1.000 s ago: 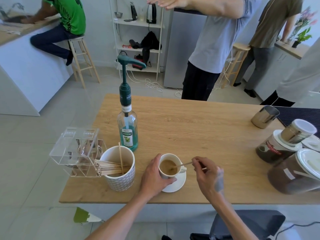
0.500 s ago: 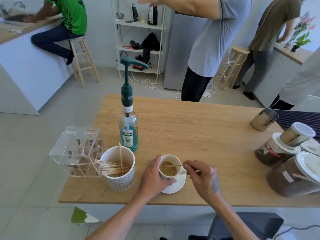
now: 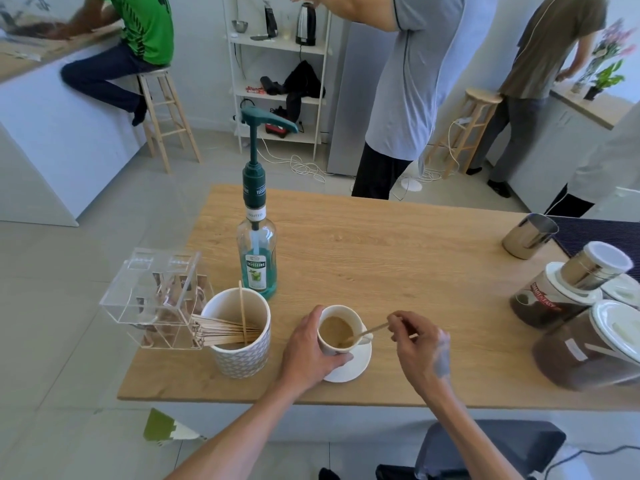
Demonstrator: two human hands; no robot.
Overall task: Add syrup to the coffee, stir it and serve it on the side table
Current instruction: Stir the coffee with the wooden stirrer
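Observation:
A white cup of light-brown coffee [image 3: 335, 331] stands on a white saucer [image 3: 356, 366] near the front edge of the wooden table [image 3: 398, 258]. My left hand [image 3: 308, 351] is wrapped around the cup's left side. My right hand [image 3: 420, 344] pinches a thin wooden stirrer [image 3: 367, 331] whose lower tip dips into the coffee. A syrup bottle [image 3: 257, 258] with blue-green liquid and a tall green pump stands behind and to the left of the cup.
A patterned pot of wooden stirrers [image 3: 239, 334] and a clear acrylic box [image 3: 156, 299] stand left of the cup. A steel jug [image 3: 528, 235] and coffee jars [image 3: 561, 292] crowd the right end. A person [image 3: 408, 81] stands beyond the table's far edge.
My right hand has moved the stirrer round inside the cup and now sits slightly further right. My left hand has kept its hold on the cup.

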